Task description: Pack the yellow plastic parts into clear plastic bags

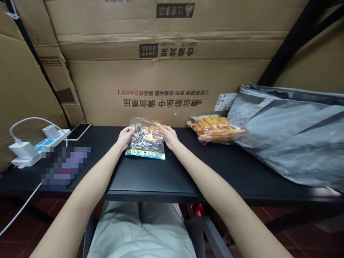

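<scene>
A clear plastic bag with a colourful printed strip along its near edge lies on the black table in front of me. Small orange pieces show through its far half; their kind is too blurred to tell. My left hand pinches the bag's left edge between thumb and fingers. At the upper right side, my right hand is closed on the bag's edge, its fingers lying over the orange pieces. Whether it also grips one of them cannot be made out.
More clear packs of orange pieces lie to the right, against a large grey bag. On the left are a power strip with chargers and cable, and a phone. Cardboard walls the table's back.
</scene>
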